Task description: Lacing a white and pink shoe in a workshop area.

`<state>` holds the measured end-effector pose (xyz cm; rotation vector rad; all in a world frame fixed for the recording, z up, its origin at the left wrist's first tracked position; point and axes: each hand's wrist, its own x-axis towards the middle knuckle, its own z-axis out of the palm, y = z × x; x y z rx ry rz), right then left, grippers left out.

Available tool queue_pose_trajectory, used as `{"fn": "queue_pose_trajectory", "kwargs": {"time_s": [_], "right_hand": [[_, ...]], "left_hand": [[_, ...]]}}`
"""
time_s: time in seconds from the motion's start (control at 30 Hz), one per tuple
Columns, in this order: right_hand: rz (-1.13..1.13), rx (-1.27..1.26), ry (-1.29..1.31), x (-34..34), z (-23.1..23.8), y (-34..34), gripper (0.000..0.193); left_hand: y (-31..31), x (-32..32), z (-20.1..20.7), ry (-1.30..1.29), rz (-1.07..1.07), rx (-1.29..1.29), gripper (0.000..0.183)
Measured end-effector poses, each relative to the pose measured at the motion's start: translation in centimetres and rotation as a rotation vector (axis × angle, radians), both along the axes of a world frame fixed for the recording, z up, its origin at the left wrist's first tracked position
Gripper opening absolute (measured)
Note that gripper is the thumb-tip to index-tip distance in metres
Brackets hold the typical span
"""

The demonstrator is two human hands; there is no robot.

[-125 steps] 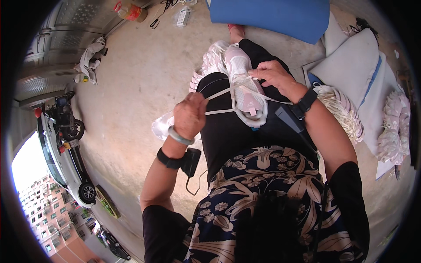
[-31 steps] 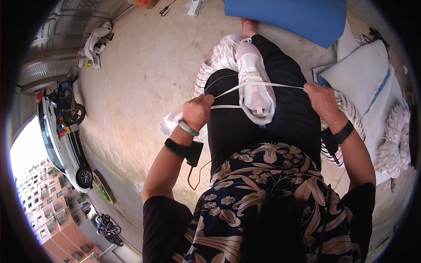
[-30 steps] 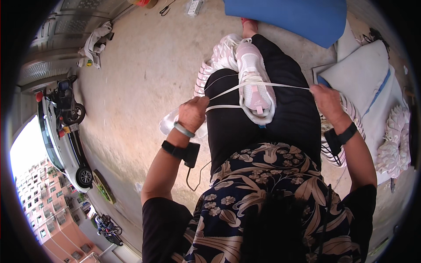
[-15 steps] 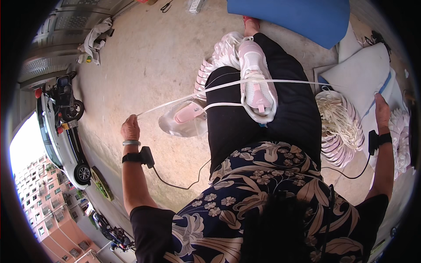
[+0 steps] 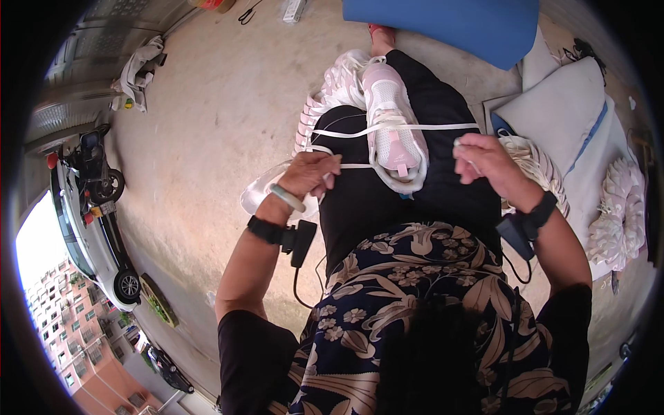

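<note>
A pink and white sneaker rests on my lap, toe pointing away, its opening toward me. A white shoelace crosses over it, with slack on both sides. Left of the shoe, my left hand is closed in a pinch around the lace's left part, its fingertips partly hidden. My right hand hovers to the right above my thigh, fingers curled and pinching the lace's other end, of which small white bits show. Beneath the left hand, a clear plastic piece shows in part.
Beyond my left knee lies a row of pink and white shoe parts. More laced parts sit at my right, with another pile farther right. A blue sheet and pale sheets lie ahead. Scissors rest on the floor.
Both hands have come inward from far apart toward the shoe. The lace, stretched wide before, now hangs slacker. The pink insole at left is now mostly covered by the left hand.
</note>
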<state>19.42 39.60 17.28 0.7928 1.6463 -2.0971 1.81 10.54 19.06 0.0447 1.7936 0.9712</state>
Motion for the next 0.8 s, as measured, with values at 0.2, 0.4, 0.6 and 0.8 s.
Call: {"fn": "queue_pose_trajectory", "kwargs": {"time_s": [0.2, 0.4, 0.6, 0.8], "right_hand": [[0.119, 0.204, 0.21, -4.3, -4.0, -3.1, 0.017], [-0.231, 0.212, 0.203, -6.8, -4.1, -3.9, 0.019], [-0.332, 0.116, 0.337, -6.1, -5.2, -3.8, 0.014], [-0.437, 0.043, 0.284, -5.6, -4.6, -3.6, 0.01]], "left_hand": [[5.0, 0.4, -2.4, 0.063, -0.137, 0.088, 0.011], [6.7, -0.1, -2.7, 0.234, 0.041, 0.159, 0.016], [6.0, 0.2, -1.8, 0.2, 0.193, 0.235, 0.017], [4.0, 0.0, -1.2, 0.004, 0.293, 0.464, 0.017]]}}
